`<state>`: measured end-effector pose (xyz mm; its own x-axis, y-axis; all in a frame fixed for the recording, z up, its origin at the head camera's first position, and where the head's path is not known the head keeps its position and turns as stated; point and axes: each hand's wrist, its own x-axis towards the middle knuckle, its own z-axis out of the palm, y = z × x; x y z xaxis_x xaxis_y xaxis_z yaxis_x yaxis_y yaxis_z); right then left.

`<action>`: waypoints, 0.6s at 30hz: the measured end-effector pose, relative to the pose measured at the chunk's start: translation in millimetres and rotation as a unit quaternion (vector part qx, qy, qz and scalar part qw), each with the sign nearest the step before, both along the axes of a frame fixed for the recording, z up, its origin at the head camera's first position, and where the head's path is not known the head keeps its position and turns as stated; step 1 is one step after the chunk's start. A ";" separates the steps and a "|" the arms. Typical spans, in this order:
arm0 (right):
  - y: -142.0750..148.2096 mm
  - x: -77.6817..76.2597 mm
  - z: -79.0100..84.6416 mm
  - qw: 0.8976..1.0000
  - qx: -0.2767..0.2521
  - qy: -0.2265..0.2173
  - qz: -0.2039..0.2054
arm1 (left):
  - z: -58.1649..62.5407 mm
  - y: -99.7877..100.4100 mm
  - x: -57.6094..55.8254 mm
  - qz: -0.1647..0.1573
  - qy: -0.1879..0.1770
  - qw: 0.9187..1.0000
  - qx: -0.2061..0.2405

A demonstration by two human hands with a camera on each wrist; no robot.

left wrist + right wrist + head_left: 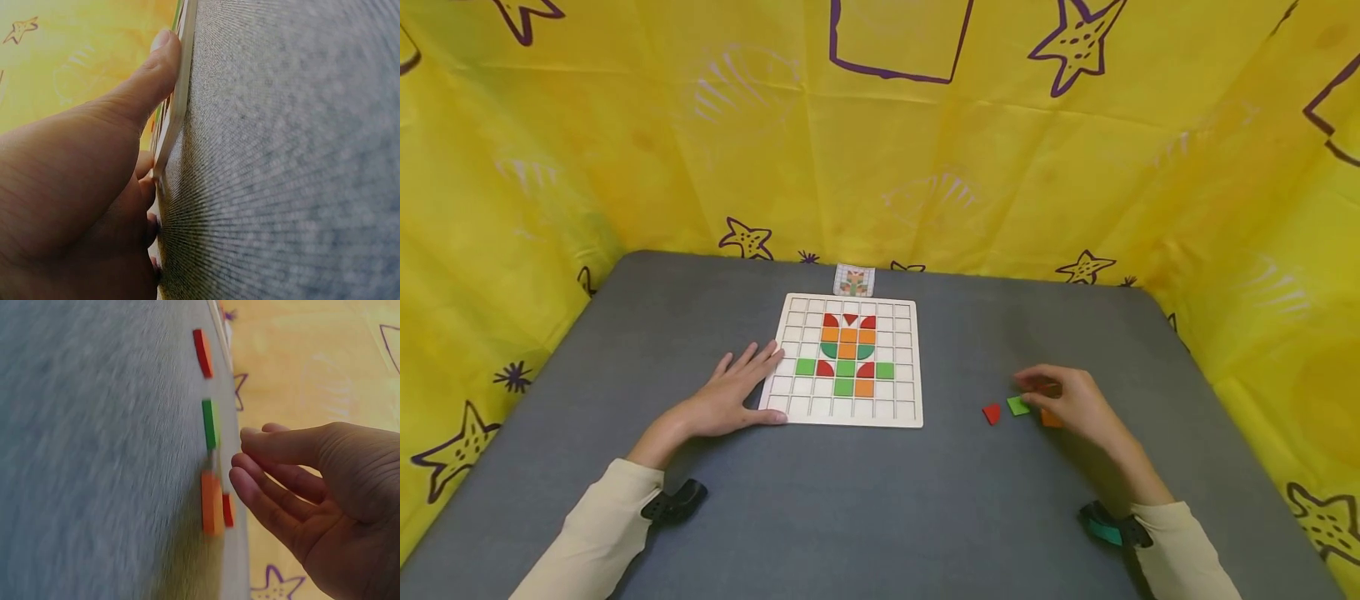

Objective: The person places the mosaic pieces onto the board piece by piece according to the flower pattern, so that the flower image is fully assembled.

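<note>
In the head view, a pale wooden grid board (901, 407) bears red, orange and green tiles in a flower-like pattern. My left hand (727, 402) lies spread at its left side, fingertips on the left edge and thumb at the near corner. The left wrist view shows that thumb (159, 65) along the board's rim. Off to the right, my right hand (1072, 403) hovers with bent fingers over loose tiles: a green square (1017, 406), an orange tile (1051, 419) and a red tile (228, 510) behind it. Nothing shows between its fingertips. A red wedge-shaped tile (992, 414) lies left of the green square.
A small card (853, 282) with a printed flower pattern on a grid stands behind the board. The dark grey tabletop (880, 508) is enclosed by a yellow cloth (880, 150) with starfish drawings. Black bands (674, 502) are worn at both wrists, below light sleeves.
</note>
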<state>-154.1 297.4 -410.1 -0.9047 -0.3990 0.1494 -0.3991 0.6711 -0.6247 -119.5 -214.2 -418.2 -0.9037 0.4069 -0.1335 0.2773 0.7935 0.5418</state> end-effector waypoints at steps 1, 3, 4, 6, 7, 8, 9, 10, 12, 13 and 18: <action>3.3 1.2 -0.3 1.000 0.001 -0.003 -0.004 | 0.5 0.0 -0.1 0.000 -0.001 1.000 -0.001; 9.6 3.5 -1.3 1.000 0.001 -0.007 -0.006 | 1.6 -0.2 0.0 -0.001 -0.004 1.000 -0.002; 12.6 4.8 -1.5 1.000 0.003 -0.009 -0.006 | 2.1 0.0 0.1 -0.001 -0.005 1.000 -0.002; 18.7 7.1 -1.7 1.000 0.007 -0.012 -0.002 | 2.3 0.0 -0.2 -0.002 -0.006 1.000 -0.001; 21.7 8.2 -1.6 1.000 0.008 -0.010 0.002 | 0.5 -0.6 -0.8 -0.002 -0.005 1.000 -0.002; 24.6 9.1 -1.4 1.000 0.012 -0.010 0.006 | 0.1 -0.6 -0.9 -0.003 -0.004 1.000 0.001; 27.4 10.1 -0.6 1.000 0.014 -0.011 0.010 | 0.0 -0.5 -1.0 -0.003 -0.005 1.000 0.000; 30.0 11.0 0.2 1.000 0.019 -0.011 0.012 | -0.2 -0.4 -1.1 -0.003 -0.004 1.000 0.001; 34.7 12.3 2.0 1.000 0.018 -0.012 0.021 | -0.3 -0.1 -1.0 -0.003 -0.005 1.000 0.002; 36.4 12.8 2.9 0.999 0.017 -0.013 0.025 | 0.1 0.0 -0.6 -0.003 -0.005 1.000 0.002; 41.7 15.0 6.5 0.998 0.017 -0.041 0.036 | 2.2 1.1 0.5 0.001 -0.009 1.000 0.000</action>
